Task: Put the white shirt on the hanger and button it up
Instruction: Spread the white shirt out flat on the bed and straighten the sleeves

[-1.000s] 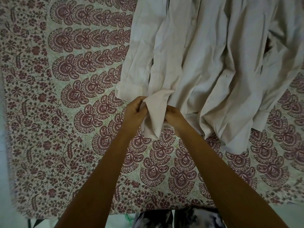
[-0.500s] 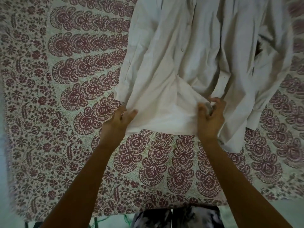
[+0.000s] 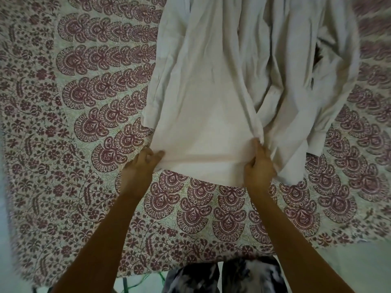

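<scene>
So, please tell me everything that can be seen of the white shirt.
The white shirt is of thin, creased cloth, off-white. It lies spread on the patterned bedspread, hem toward the person. The left hand and the right hand pinch one panel near the hem, pulled flat between them. A cuffed sleeve lies along the left hand's side. No hanger shows.

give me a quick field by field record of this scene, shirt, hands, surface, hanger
surface: patterned cloth with a maroon print, spread flat
shirt: white shirt lying on the cloth, creased, bottom hem toward the person
left hand: left hand pinches the left end of the hem
right hand: right hand grips a bunched edge of the front panel near the hem
panel between hands: stretched fairly smooth
hanger: not in view
buttons: cannot tell if any are done up
</scene>
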Motion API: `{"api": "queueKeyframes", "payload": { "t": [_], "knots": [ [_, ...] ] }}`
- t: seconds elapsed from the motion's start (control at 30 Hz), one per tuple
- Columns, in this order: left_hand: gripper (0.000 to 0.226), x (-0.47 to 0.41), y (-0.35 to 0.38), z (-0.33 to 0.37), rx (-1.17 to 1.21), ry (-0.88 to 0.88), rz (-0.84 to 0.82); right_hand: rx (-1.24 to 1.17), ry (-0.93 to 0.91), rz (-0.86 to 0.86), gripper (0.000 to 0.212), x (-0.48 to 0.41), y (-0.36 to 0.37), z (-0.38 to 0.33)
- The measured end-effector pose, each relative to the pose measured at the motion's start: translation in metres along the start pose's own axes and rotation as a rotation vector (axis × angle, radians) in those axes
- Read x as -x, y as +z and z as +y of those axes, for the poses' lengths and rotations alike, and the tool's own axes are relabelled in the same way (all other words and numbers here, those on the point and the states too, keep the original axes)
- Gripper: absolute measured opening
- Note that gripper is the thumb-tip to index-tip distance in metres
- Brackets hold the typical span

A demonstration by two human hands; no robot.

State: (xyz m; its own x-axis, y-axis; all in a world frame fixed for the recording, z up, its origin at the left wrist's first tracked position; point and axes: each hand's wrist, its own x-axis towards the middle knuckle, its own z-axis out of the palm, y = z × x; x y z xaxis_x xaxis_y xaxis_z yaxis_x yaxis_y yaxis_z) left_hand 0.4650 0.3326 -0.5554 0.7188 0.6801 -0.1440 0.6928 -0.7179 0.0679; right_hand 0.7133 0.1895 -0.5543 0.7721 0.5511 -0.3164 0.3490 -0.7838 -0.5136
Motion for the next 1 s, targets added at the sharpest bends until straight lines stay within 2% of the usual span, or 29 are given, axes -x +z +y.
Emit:
{"api": "queueKeyframes", "payload": {
  "t": [0.1, 0.17, 0.23, 0.3, 0.37, 0.47, 0.53, 0.63, 0.7, 0.77, 0.8, 0.9, 0.93, 1.0],
  "knots": [
    [0.055, 0.001, 0.013, 0.001, -0.047, -0.103, -0.247, 0.216, 0.019, -0.287, 0.061, -0.006, 0.005, 0.004],
    [0.05, -0.001, 0.014, 0.005, -0.069, -0.157, -0.286, 0.263, 0.011, -0.339, 0.06, -0.009, 0.004, 0.003],
    [0.044, -0.002, 0.01, 0.012, -0.079, -0.17, -0.257, 0.262, 0.012, -0.338, 0.058, -0.009, 0.002, 0.008],
    [0.034, -0.006, 0.004, 0.02, -0.036, -0.193, -0.175, 0.174, -0.029, -0.258, 0.054, -0.005, -0.001, 0.014],
    [0.027, -0.012, 0.0, 0.03, 0.084, -0.176, -0.056, 0.046, -0.059, -0.083, 0.048, 0.002, -0.006, 0.02],
    [0.026, -0.027, -0.003, 0.057, 0.224, 0.013, 0.067, 0.055, -0.055, 0.201, 0.049, 0.01, -0.02, 0.029],
    [0.031, -0.04, -0.003, 0.079, 0.296, 0.138, 0.061, 0.131, 0.007, 0.291, 0.061, 0.013, -0.027, 0.038],
    [0.032, -0.06, -0.002, 0.118, 0.411, 0.301, 0.025, 0.239, 0.137, 0.273, 0.076, 0.011, -0.039, 0.059],
    [0.04, -0.072, -0.002, 0.146, 0.436, 0.38, -0.022, 0.179, 0.235, 0.161, 0.082, 0.004, -0.044, 0.074],
    [0.05, -0.081, 0.001, 0.174, 0.443, 0.411, -0.099, 0.11, 0.233, 0.074, 0.09, -0.003, -0.047, 0.086],
    [0.055, -0.084, 0.005, 0.186, 0.439, 0.401, -0.162, 0.064, 0.195, 0.074, 0.086, -0.006, -0.048, 0.093],
    [0.069, -0.091, 0.015, 0.213, 0.278, 0.286, -0.337, -0.153, 0.132, 0.143, 0.05, -0.009, -0.055, 0.102],
    [0.069, -0.091, 0.017, 0.218, 0.203, 0.235, -0.349, -0.205, 0.097, 0.202, 0.04, -0.01, -0.057, 0.107],
    [0.059, -0.091, 0.019, 0.224, 0.131, 0.145, -0.313, -0.294, 0.023, 0.296, 0.035, -0.012, -0.062, 0.113]
  ]
}}
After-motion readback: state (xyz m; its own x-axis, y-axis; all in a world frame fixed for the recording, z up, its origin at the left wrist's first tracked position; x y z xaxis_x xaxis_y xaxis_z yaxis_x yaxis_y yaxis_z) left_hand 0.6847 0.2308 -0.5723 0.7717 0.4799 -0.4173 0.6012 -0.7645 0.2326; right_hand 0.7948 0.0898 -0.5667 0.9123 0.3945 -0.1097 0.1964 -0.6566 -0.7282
